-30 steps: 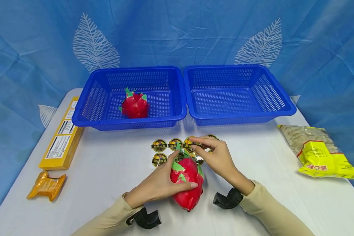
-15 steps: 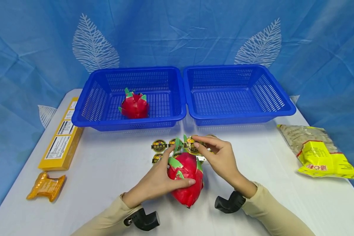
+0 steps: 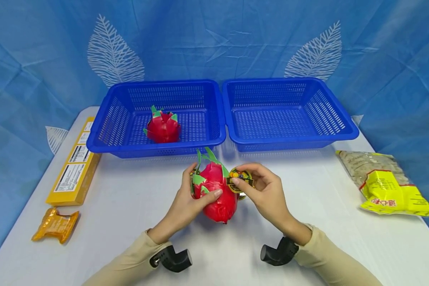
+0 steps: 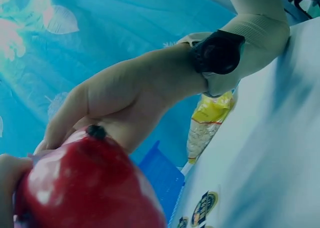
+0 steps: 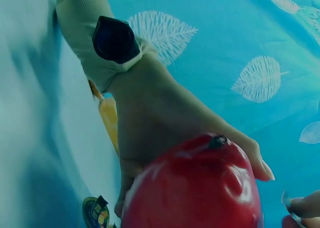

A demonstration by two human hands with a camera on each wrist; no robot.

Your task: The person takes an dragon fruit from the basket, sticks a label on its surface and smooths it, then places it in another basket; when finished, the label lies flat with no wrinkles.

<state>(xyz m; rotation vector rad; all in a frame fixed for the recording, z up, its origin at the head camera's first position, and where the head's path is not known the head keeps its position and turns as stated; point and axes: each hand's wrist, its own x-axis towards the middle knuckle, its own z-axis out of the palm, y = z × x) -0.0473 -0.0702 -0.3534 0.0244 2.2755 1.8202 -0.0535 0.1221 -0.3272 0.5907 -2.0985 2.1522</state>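
A red dragon fruit with green leaf tips [image 3: 219, 206] is held by my left hand [image 3: 184, 204], thumb across its front and fingers around its far left side. My right hand [image 3: 269, 194] pinches a round black-and-gold fruit sticker [image 3: 240, 182] between thumb and forefinger, right at the fruit's right side. In the left wrist view the fruit [image 4: 95, 188] hides most of the right hand's fingers. More round stickers [image 4: 204, 208] lie on the table behind, mostly covered by the fruit and hands in the head view. Part of the fruit's smooth red end [image 5: 195, 193] fills the right wrist view.
Two blue baskets stand at the back; the left basket [image 3: 157, 150] holds another dragon fruit [image 3: 163, 129], beside the right basket [image 3: 293, 140]. A yellow box [image 3: 75, 171] and an orange packet [image 3: 56, 225] lie left, a yellow snack bag [image 3: 387, 184] right.
My left hand has raised the dragon fruit and shifted it slightly left, toward the baskets. My right hand has lifted a sticker from the group and brought it beside the fruit.
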